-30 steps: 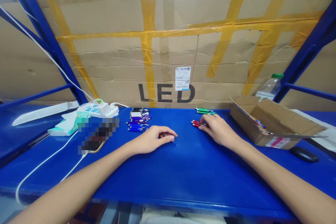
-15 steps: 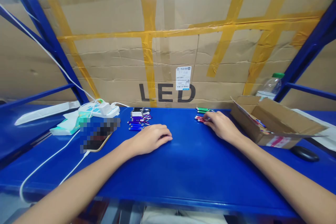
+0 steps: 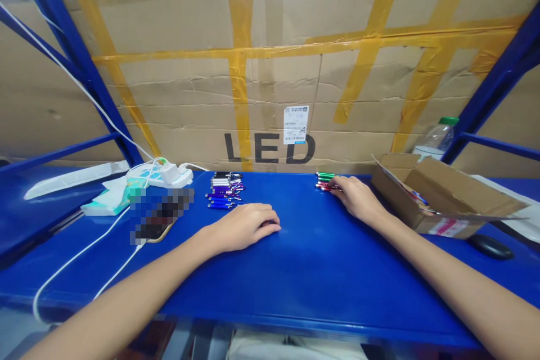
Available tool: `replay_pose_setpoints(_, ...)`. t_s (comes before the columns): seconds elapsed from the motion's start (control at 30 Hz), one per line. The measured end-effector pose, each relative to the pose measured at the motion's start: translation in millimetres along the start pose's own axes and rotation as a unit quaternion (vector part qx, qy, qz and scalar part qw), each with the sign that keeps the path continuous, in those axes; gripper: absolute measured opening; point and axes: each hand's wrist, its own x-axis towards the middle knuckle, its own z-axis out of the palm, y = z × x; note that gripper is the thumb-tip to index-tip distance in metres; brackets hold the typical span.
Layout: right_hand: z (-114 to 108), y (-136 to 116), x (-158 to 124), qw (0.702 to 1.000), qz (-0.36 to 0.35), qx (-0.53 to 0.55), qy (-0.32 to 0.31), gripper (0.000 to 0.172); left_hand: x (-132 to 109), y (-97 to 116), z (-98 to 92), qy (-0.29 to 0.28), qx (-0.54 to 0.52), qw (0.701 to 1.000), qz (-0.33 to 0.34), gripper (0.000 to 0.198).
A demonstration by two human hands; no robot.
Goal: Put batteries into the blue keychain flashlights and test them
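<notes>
My right hand pinches the end of a red metallic pen-like stick lying on the blue tabletop. Just behind it are green sticks of the same kind. My left hand rests palm down on the table with its fingers curled and thumb tucked near them; whatever may be inside is hidden. Beyond that hand lies a column of similar slim sticks with small clips: black, white, purple and blue.
On the right stand an open cardboard box, a bottle and a black mouse. To the left are a phone, tissue pack, power strip and white cables. A large taped carton walls off the back.
My right hand has pushed the red stick slightly away from me, up against the green ones. My left hand stays almost in place.
</notes>
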Motion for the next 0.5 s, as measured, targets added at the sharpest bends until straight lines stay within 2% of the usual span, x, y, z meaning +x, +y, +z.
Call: replay_pose_setpoints(0.5, 6.6, 6.2, 2.3, 0.999, -0.004, -0.031, 0.014, 0.021, 0.2, 0.6, -0.5, -0.016, 0.022, 1.0, -0.005, 0.025)
